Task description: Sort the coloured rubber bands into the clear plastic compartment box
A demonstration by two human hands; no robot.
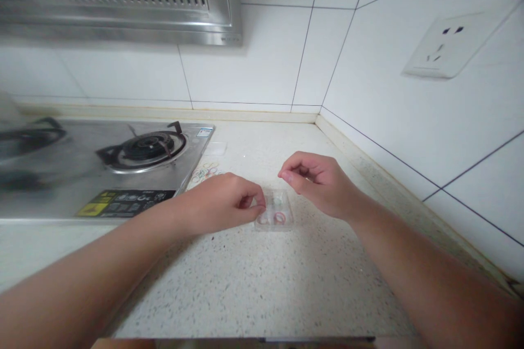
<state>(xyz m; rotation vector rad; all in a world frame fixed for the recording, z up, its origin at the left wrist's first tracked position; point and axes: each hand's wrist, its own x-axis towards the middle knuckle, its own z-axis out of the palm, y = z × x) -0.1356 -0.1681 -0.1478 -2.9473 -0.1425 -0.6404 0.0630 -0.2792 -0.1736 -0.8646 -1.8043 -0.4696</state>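
Note:
A small clear plastic box [290, 222] with compartments sits on the counter, holding a few coloured loops that look like rubber bands. Over the box's left side is my left hand [229, 202], thumb and forefinger pinched together. Whether it grips the box or a small loop cannot be made out. My right hand [321, 181] hovers just beyond the box's right side, its thumb and fingertip pressed together; anything between them is too small to see. To the left lies a loose pile of coloured rubber bands [204, 171], partly behind my left wrist.
A clear flat plastic piece [216, 148] lies behind the rubber bands. On the left is a steel gas stove [164, 177] with a black burner [148, 145], below a range hood [221, 32]. Tiled walls meet at the back corner; a socket [444, 46] is on the right wall.

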